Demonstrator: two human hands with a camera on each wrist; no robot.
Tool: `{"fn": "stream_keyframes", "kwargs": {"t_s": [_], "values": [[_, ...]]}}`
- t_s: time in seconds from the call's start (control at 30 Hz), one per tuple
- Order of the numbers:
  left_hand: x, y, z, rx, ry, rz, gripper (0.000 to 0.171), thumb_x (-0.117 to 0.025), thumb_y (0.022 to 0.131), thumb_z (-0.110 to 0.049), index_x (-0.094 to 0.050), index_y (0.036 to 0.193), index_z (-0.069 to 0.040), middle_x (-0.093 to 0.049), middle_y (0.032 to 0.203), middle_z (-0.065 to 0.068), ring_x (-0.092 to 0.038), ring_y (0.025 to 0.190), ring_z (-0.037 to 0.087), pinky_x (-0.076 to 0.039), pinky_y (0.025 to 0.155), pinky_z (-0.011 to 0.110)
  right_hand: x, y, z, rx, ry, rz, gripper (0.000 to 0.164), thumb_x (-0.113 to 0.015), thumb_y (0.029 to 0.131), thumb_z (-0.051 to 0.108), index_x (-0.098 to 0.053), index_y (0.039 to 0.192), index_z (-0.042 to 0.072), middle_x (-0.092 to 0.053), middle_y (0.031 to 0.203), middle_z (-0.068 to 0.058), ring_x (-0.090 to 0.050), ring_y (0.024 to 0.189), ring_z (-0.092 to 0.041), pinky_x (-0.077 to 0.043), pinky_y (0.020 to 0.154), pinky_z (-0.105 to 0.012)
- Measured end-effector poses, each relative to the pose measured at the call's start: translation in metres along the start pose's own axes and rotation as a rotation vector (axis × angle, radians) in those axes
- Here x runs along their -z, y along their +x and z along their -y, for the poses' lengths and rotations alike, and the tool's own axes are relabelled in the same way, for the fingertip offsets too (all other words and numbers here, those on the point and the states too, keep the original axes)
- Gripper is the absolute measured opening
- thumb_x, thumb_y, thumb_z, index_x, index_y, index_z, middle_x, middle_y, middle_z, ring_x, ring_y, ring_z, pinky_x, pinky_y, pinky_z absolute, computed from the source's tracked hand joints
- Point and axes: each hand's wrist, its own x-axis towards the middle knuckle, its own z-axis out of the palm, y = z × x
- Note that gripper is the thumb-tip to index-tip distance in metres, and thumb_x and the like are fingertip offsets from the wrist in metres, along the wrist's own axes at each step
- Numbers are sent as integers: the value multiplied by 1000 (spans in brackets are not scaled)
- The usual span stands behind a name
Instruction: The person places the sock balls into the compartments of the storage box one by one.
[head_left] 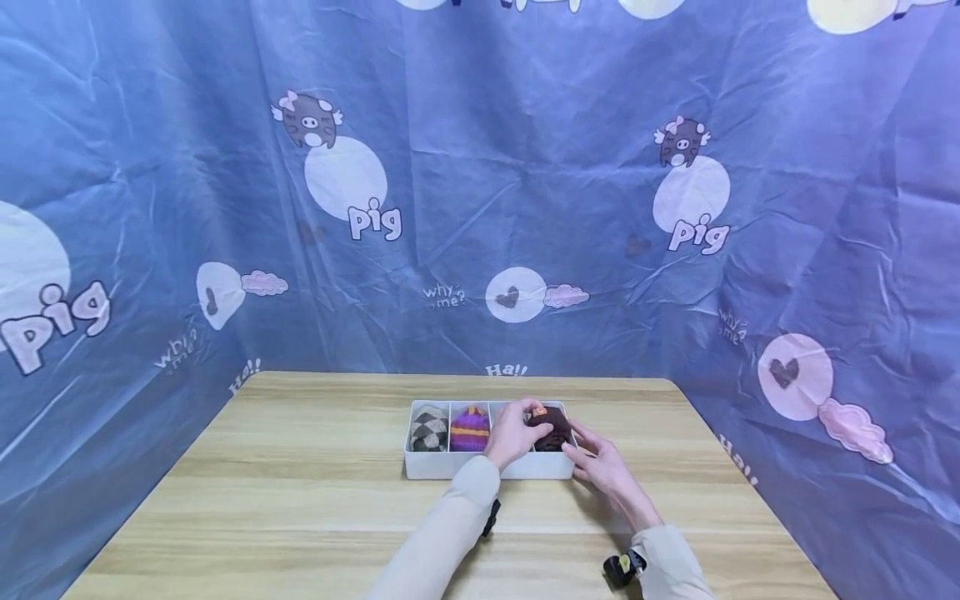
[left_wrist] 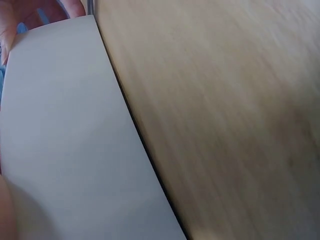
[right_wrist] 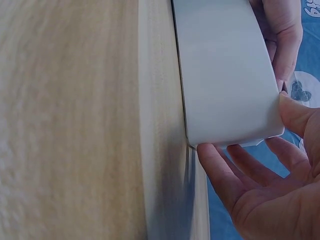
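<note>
A white divided storage box (head_left: 491, 467) stands on the table. In its rightmost compartment sits a folded dark brown sock (head_left: 553, 423) with a small orange patch. My left hand (head_left: 513, 433) reaches over the front rim and holds this sock between thumb and fingers. At the box's right end, my right hand (head_left: 602, 467) has its thumb at the front corner of the rim and its fingers against the end wall, also seen in the right wrist view on the box (right_wrist: 227, 75). The left wrist view shows mostly the box's front wall (left_wrist: 65, 125).
A grey-and-black checked sock (head_left: 430, 432) fills the leftmost compartment. Beside it is a purple sock with orange stripes (head_left: 470, 429). My left hand mostly covers the third compartment. Behind the wooden table (head_left: 300, 483) hangs a blue printed curtain (head_left: 465, 192).
</note>
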Motion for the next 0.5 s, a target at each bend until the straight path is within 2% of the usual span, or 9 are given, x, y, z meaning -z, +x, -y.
{"fn": "stream_keyframes", "kwargs": {"t_s": [0.2,0.27,0.5], "values": [[-1,-1,-1,-60,151,-6,15,-77,82,-17,-75,97,-16,-74,93,-3,-65,93,14,-49,83,27,0,0,1,22,-3,12,61,-60,98,17,-34,152,8,-30,152,-33,-51,126,-43,-50,97,-46],[-1,-2,-1,-71,177,-10,17,-76,83,-15,-76,100,-14,-75,95,-2,-66,95,16,-50,85,28,0,0,1,23,-3,10,61,-59,98,15,-34,152,8,-30,152,-33,-52,126,-44,-50,97,-46],[-3,-6,-2,-74,156,-29,34,-71,84,-6,-71,118,-8,-74,112,6,-67,108,23,-52,92,34,0,-1,-2,33,-10,11,60,-59,98,16,-34,152,9,-31,150,-35,-55,123,-42,-51,97,-46]]}}
